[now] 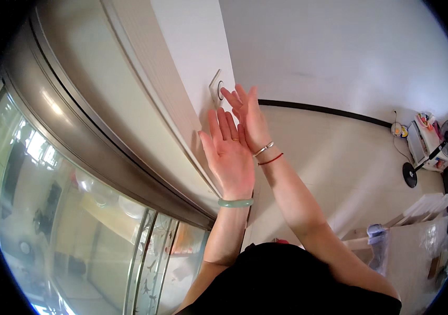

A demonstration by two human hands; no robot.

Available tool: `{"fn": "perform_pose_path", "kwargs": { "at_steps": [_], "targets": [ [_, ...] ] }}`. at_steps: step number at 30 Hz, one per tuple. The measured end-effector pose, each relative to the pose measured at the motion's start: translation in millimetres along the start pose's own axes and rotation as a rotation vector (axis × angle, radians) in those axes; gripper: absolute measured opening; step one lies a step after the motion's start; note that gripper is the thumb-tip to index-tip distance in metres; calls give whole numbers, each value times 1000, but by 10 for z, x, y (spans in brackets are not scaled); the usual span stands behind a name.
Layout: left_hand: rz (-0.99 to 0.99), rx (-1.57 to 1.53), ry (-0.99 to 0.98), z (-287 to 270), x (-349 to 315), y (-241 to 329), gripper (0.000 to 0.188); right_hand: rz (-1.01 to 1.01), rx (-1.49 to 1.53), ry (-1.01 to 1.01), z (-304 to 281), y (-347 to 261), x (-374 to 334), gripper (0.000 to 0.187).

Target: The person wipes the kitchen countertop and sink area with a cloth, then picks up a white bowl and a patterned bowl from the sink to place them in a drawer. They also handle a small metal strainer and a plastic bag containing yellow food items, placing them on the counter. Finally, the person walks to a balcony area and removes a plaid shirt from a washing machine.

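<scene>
My left hand (230,160) is raised with the palm turned up and its fingers stretched out. It holds nothing; a green bangle (236,203) circles its wrist, and a ring sits on one finger. Close beside it, my right hand (253,119) is open too, fingers spread, wearing a silver bracelet (263,149) and a red cord (270,159). The two hands overlap slightly in view; whether they touch I cannot tell. Just beyond the fingertips, a white wall plate with a round centre (215,86) is fixed to the wall. Contact between my right fingers and the plate is not clear.
To the left runs a metal-framed glass door (77,220) beside a pale door frame (150,79). At the right, a black standing fan (412,173) is near a white shelf unit (426,144) with several items. A covered table (418,252) lies at the lower right.
</scene>
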State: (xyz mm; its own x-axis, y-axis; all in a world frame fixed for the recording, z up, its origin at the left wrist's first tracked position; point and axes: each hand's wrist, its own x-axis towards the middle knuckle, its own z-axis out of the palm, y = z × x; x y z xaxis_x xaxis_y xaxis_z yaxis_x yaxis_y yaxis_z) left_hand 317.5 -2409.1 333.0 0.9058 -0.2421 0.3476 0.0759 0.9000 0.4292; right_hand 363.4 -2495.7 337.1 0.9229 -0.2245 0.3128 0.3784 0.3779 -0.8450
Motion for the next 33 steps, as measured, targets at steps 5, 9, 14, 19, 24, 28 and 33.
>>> {"fn": "perform_pose_path", "kwargs": {
  "at_steps": [5, 9, 14, 19, 24, 28, 33],
  "targets": [
    [19, 16, -6, 24, 5, -60, 73, -13, -74, 16, -9, 8, 12, 92],
    [21, 18, 4, -37, 1, -52, 72, -31, -141, -1, 7, 14, 43, 95],
    [1, 10, 16, -97, -15, -38, 70, -5, -110, -18, -48, -72, 32, 97],
    [-97, -67, -54, -77, -87, -111, 68, -176, 252, -53, -293, -167, -423, 74],
    [-352, -174, -145, 109, -344, -166, 63, -481, 657, 195, -501, -564, -1513, 74],
    [-641, -390, -257, 375, -794, -482, 64, -691, 621, 463, -426, -930, -2481, 76],
    [-997, -605, -364, 829, -1747, -757, 65, -929, 402, 725, -124, -1173, -3732, 76]
  ]
}}
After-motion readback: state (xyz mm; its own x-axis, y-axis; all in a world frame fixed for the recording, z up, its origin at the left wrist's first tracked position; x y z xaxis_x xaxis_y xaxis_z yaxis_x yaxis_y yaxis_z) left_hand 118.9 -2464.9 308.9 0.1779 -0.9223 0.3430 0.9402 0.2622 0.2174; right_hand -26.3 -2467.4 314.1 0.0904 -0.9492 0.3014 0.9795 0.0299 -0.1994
